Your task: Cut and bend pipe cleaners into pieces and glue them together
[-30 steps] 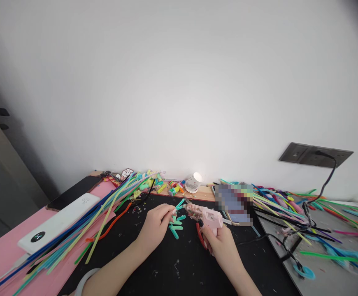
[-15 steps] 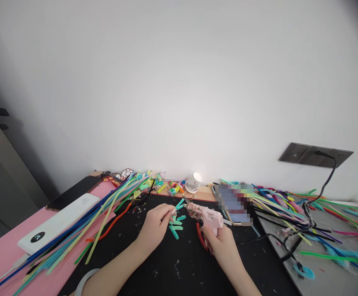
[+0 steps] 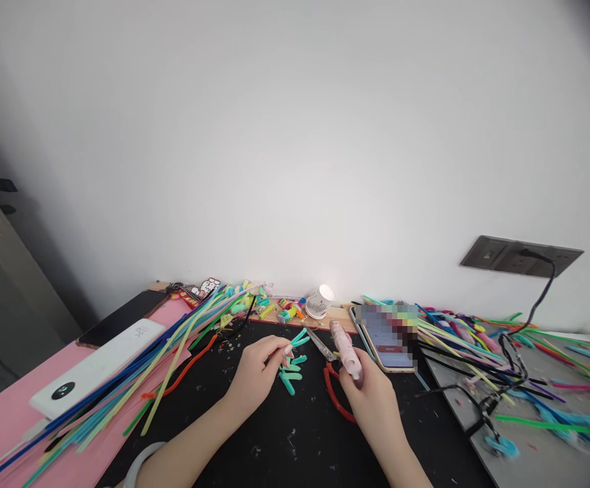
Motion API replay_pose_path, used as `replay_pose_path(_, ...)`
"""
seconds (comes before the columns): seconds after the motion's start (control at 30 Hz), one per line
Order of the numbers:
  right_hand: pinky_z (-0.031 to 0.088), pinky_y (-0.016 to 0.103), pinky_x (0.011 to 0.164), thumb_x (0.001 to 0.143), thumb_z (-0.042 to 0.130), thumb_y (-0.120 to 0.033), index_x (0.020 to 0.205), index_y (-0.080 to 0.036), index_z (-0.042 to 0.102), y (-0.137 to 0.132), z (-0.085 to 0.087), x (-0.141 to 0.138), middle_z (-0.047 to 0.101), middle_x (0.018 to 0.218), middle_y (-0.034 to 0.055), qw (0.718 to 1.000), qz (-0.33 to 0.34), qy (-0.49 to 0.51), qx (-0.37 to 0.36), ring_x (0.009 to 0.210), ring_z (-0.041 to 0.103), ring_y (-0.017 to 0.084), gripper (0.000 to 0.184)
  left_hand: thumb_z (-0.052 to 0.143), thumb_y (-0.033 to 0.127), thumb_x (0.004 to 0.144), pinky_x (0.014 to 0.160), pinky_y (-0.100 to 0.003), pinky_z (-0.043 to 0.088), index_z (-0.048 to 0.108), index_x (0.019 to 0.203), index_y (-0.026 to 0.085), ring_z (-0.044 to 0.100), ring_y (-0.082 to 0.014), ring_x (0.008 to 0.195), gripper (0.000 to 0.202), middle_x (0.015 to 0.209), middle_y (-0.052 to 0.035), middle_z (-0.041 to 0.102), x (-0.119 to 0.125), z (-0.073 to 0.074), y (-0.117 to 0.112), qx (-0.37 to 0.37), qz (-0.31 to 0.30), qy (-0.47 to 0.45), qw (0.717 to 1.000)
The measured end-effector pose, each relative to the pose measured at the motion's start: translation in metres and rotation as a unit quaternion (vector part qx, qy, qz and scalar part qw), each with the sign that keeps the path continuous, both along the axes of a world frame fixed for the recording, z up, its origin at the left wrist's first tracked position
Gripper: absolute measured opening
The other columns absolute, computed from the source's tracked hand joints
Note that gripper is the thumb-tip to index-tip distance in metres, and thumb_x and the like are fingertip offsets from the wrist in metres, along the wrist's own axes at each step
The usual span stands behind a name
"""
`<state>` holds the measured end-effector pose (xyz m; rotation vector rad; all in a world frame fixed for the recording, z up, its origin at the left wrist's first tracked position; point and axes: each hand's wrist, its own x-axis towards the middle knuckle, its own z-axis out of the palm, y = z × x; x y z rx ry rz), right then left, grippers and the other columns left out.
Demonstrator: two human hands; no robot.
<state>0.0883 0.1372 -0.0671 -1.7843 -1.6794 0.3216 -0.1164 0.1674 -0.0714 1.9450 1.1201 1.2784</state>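
Between the thumb and fingers of my left hand (image 3: 258, 366) is a short piece of teal pipe cleaner (image 3: 300, 338) with a forked end. Several more teal pipe cleaner pieces (image 3: 291, 377) lie on the black mat just under those fingertips. My right hand (image 3: 374, 390) is wrapped round a pale pink hot glue gun (image 3: 346, 352), its nozzle pointing away toward the wall. Red-handled scissors (image 3: 336, 398) lie on the mat beside the glue gun, blades toward the back and one handle partly behind my right hand.
A long bundle of coloured pipe cleaners (image 3: 165, 366) and a white power bank (image 3: 96, 369) lie at left. A paper cup (image 3: 320, 301) stands by the wall. Right of my right hand are a phone (image 3: 389, 349), more pipe cleaners and a black cord (image 3: 521, 366) running to the wall socket (image 3: 521, 256).
The glue gun has swung away from the teal piece, to the right, and its nozzle now points toward the wall. More of the scissors shows. My left hand has barely moved.
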Motion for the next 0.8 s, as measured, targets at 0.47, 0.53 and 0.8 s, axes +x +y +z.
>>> replay_pose_path(0.47,0.039,0.041,0.086,0.068,0.054,-0.023,0.112,-0.016,0.046,0.006,-0.014,0.002,0.051,0.108,0.0094,0.991,0.051,-0.084,0.090,0.100,0.046,0.026,0.045,0.039,0.018,0.085,0.060,-0.021,0.040,0.058,0.076,0.017,0.052,-0.0111,0.058,0.021,0.061,0.0023,0.051,0.003,-0.001,-0.001,-0.028,-0.065,0.023,0.997)
replay_pose_path(0.53,0.038,0.043,0.087,0.068,0.056,-0.025,0.113,-0.019,0.043,0.005,-0.009,0.002,0.049,0.110,0.0088,0.990,0.053,-0.067,0.115,0.103,0.044,0.027,0.047,0.039,0.017,0.085,0.059,-0.021,0.040,0.057,0.076,0.016,0.051,-0.0098,0.055,0.021,0.062,0.0028,0.049,0.003,-0.001,-0.002,-0.038,-0.085,0.023,0.995)
replay_pose_path(0.8,0.041,0.036,0.088,0.076,0.052,-0.013,0.112,-0.028,0.048,-0.003,0.001,-0.004,0.044,0.116,0.0058,0.969,0.200,-0.035,0.141,0.107,0.043,0.022,0.039,0.039,0.018,0.085,0.050,-0.018,0.042,0.056,0.076,0.015,0.046,-0.0046,0.045,0.020,0.071,0.0030,0.046,0.006,-0.004,-0.004,-0.100,-0.161,0.030,0.981)
